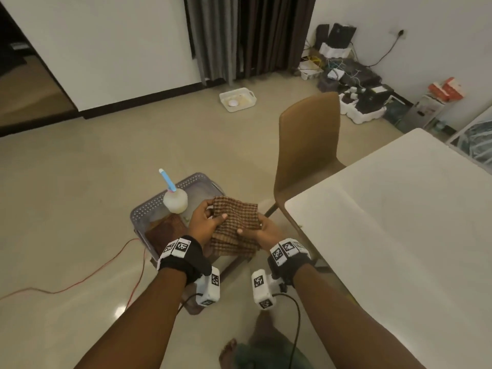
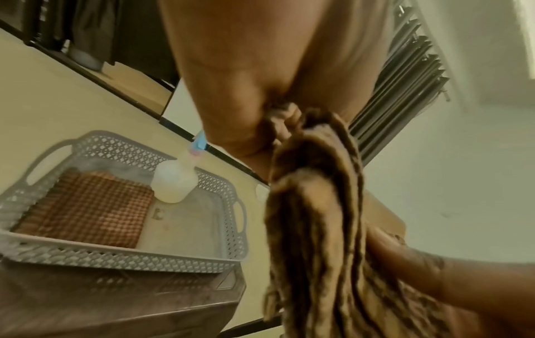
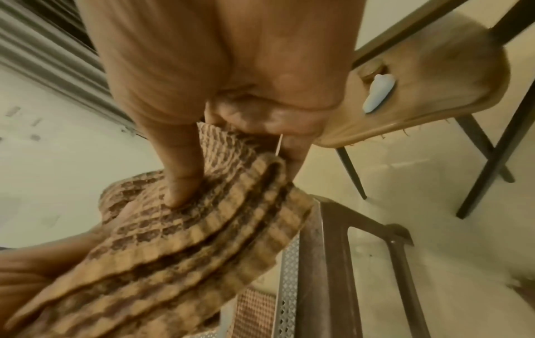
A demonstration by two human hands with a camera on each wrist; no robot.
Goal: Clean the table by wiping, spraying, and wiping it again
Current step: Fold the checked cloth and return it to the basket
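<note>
A brown checked cloth point(image 1: 237, 222) point(image 2: 315, 228) point(image 3: 179, 242) hangs folded in the air between both hands, above a grey perforated basket point(image 1: 149, 209) point(image 2: 124, 258). My left hand point(image 1: 206, 222) grips its left edge, thumb on top. My right hand point(image 1: 259, 230) pinches its right edge, thumb point(image 3: 179, 178) pressed onto the weave. In the basket stand a white spray bottle point(image 1: 175, 199) point(image 2: 173, 183) with a blue nozzle and a second folded checked cloth point(image 1: 166, 233) point(image 2: 87, 208). The white table point(image 1: 399, 222) lies to the right.
The basket sits on a brown stool point(image 2: 121, 304) point(image 3: 333, 263) on the floor. A brown chair point(image 1: 308, 147) point(image 3: 420, 91) stands at the table's left end. A red cable point(image 1: 80, 280) runs across the floor. A white tray point(image 1: 237, 99) and boxes lie farther back.
</note>
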